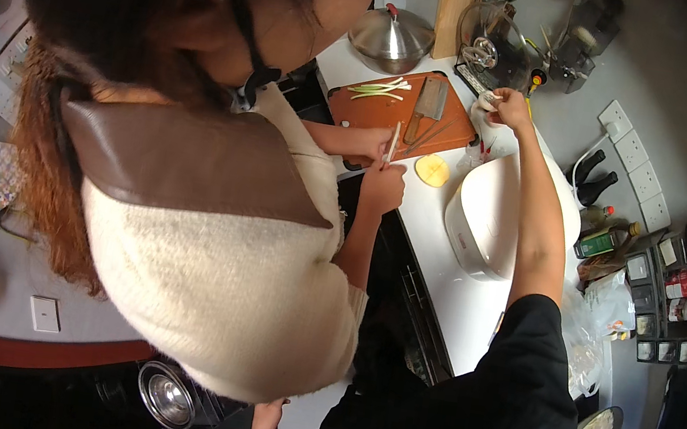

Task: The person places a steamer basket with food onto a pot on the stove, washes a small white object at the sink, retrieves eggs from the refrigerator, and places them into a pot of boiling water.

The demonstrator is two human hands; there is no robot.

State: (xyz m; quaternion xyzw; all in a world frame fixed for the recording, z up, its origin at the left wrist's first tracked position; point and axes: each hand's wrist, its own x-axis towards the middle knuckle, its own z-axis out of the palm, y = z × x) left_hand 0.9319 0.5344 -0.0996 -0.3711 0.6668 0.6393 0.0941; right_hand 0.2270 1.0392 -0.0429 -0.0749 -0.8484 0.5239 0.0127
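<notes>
At the far side of the counter, my right hand (pixel 508 109) grips a small whitish round object (pixel 487 100) between its fingers, beside the orange cutting board (pixel 358 111). My left hand (pixel 269 415) is low in the picture, partly cut off by shadow and the co-worker's sweater; its fingers are unclear. Green onions (pixel 384 88), a cleaver (pixel 428 104) and metal chopsticks (pixel 431 136) lie on the board. A cut yellow potato piece (pixel 432 170) rests near it. A co-worker's hands (pixel 383 180) hold a thin pale tool or strip (pixel 393 142).
A white oval appliance or container (pixel 485 215) stands beneath my right forearm. Behind are a domed steel lid (pixel 391 37), a wooden board (pixel 453 19), dark bottles (pixel 596 184) and wall sockets (pixel 632 150). Plastic bags (pixel 611 305) sit at the right. The co-worker's body fills the left.
</notes>
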